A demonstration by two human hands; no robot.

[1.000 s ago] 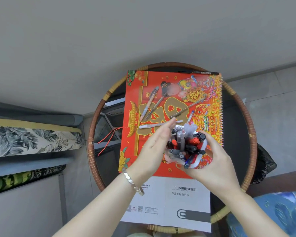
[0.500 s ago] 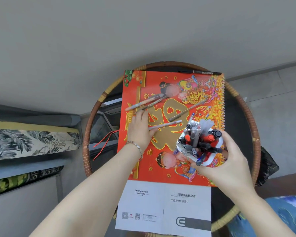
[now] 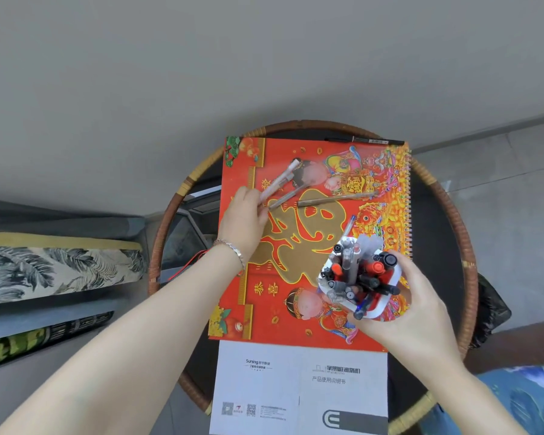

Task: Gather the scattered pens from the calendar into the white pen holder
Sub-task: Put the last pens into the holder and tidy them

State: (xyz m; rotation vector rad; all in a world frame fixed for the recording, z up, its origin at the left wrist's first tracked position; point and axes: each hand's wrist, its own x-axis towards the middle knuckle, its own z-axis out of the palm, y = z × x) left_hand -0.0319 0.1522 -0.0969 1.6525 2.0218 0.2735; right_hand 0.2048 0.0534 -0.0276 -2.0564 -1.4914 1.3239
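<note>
A red calendar lies on a round wicker-rimmed table. My right hand holds the white pen holder above the calendar's right side; it is packed with several black, red and clear pens. My left hand is at the calendar's upper left, its fingers closed on the near end of a white pen. A grey pen lies right beside it, touching the fingertips. A brownish pen rests loose further right. A blue-tipped pen shows just beyond the holder.
A black marker lies along the calendar's far edge. A white printed manual sits at the table's near edge. Patterned cushions are to the left, a black bag and blue fabric to the right.
My left hand left the holder, reached up-left across the calendar and closed on the white pen. The loose pens shifted and turned. My right hand carried the holder to the right.
</note>
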